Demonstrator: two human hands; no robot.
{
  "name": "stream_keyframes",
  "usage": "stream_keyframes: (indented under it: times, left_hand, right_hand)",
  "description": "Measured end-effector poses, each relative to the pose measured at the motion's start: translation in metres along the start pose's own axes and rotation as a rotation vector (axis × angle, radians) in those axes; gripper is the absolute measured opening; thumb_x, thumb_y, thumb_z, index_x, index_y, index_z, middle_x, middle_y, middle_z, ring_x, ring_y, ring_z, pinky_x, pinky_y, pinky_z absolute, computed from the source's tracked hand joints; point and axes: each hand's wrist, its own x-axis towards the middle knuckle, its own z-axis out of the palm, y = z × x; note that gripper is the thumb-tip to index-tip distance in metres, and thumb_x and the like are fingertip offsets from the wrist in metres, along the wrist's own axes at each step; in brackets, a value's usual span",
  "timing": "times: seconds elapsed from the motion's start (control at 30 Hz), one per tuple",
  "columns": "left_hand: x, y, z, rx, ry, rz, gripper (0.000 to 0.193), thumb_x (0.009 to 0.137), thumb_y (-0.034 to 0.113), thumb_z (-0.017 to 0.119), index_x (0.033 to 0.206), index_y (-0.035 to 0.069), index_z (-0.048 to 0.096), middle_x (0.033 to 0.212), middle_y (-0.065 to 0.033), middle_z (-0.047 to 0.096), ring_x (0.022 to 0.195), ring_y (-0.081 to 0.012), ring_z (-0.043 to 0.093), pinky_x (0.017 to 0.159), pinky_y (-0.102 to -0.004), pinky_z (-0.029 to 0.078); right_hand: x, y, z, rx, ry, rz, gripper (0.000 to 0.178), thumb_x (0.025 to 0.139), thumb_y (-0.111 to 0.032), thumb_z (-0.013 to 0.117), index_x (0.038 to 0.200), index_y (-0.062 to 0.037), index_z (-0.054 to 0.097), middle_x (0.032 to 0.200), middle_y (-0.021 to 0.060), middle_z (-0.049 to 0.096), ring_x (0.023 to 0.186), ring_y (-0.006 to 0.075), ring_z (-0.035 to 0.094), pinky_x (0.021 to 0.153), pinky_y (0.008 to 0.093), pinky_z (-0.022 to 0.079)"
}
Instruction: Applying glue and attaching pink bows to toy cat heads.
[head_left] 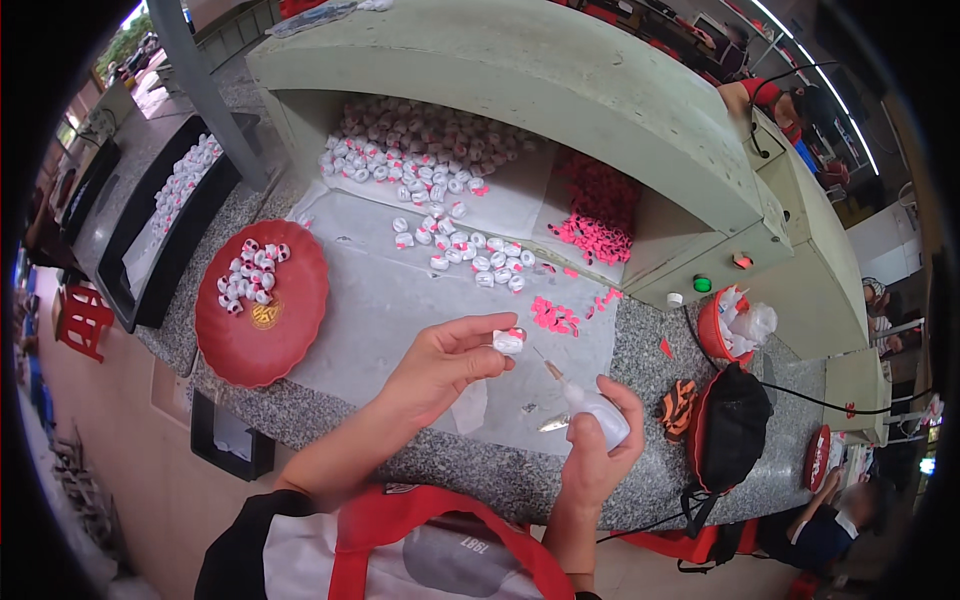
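Observation:
Between the thumb and fingers of my left hand (pixel 432 368) is a small rounded white piece (pixel 508 343) with a pink patch on top. My right hand (pixel 590 462) grips a translucent squeeze bottle (pixel 598 412), its thin needle tip pointing up-left, close to the piece but apart from it. Beyond my hands, loose white pieces (pixel 483 256) lie on pale sheeting (pixel 350 300). Small pink parts (pixel 553 316) are scattered to their right. A scalloped red plate (pixel 222 345) at the left holds several white pieces with dark and pink marks.
A grey-green hooded cabinet (pixel 520 60) arches over heaped white pieces (pixel 420 150) and a pink heap (pixel 592 238). Right of my hands are an orange tub (pixel 712 325), an orange-black cloth item (pixel 678 410) and a black bag (pixel 735 425). A black tray (pixel 150 290) stands far left. Other people sit at the right.

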Motion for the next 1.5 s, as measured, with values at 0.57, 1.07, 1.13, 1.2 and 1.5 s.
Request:
stream_keyframes:
  times: [0.57,1.07,1.13,1.2,1.5]
  left_hand:
    - [-0.025,0.006,0.023,0.677,0.006,0.478,0.035,0.072,-0.013,0.056,0.106,-0.005,0.052,0.1,-0.0143,0.052,0.09,-0.0194,0.056,0.077,-0.0282,0.051]
    - [-0.022,0.006,0.025,0.706,-0.002,0.505,0.032,0.071,-0.013,0.056,0.103,-0.007,0.054,0.1,-0.0147,0.051,0.09,-0.0204,0.056,0.077,-0.0292,0.052]
    - [-0.021,0.006,0.025,0.728,-0.021,0.52,0.031,0.071,-0.013,0.056,0.102,-0.006,0.055,0.1,-0.0143,0.051,0.091,-0.02,0.056,0.077,-0.0287,0.052]
    - [-0.022,0.009,0.025,0.743,-0.026,0.514,0.031,0.071,-0.013,0.056,0.102,-0.006,0.055,0.101,-0.0145,0.051,0.091,-0.0201,0.056,0.077,-0.0287,0.051]
    - [-0.022,0.009,0.021,0.539,-0.022,0.39,0.032,0.071,-0.015,0.055,0.102,-0.008,0.054,0.103,-0.0163,0.052,0.092,-0.0217,0.056,0.077,-0.0299,0.051]
  right_hand:
    - [-0.012,-0.012,0.008,-0.439,-0.117,-0.63,0.025,0.065,-0.003,0.064,0.087,0.0012,0.053,0.071,0.0107,0.06,0.055,0.0209,0.059,0.051,0.0279,0.047]
    - [-0.01,-0.014,0.007,-0.427,-0.143,-0.602,0.026,0.065,-0.001,0.063,0.087,0.0013,0.052,0.068,0.0097,0.059,0.051,0.0202,0.058,0.047,0.0275,0.046]
    - [-0.01,-0.016,0.008,-0.449,-0.164,-0.625,0.024,0.065,-0.001,0.063,0.086,0.0013,0.053,0.069,0.0098,0.06,0.051,0.0202,0.057,0.047,0.0274,0.046]
    - [-0.009,-0.019,0.008,-0.441,-0.188,-0.633,0.024,0.064,-0.001,0.063,0.086,0.0013,0.053,0.069,0.0099,0.06,0.051,0.0201,0.057,0.047,0.0274,0.046]
    - [-0.006,-0.022,0.007,-0.453,-0.187,-0.644,0.023,0.064,0.0,0.063,0.084,0.0017,0.053,0.069,0.0103,0.06,0.051,0.0203,0.057,0.048,0.0275,0.046]
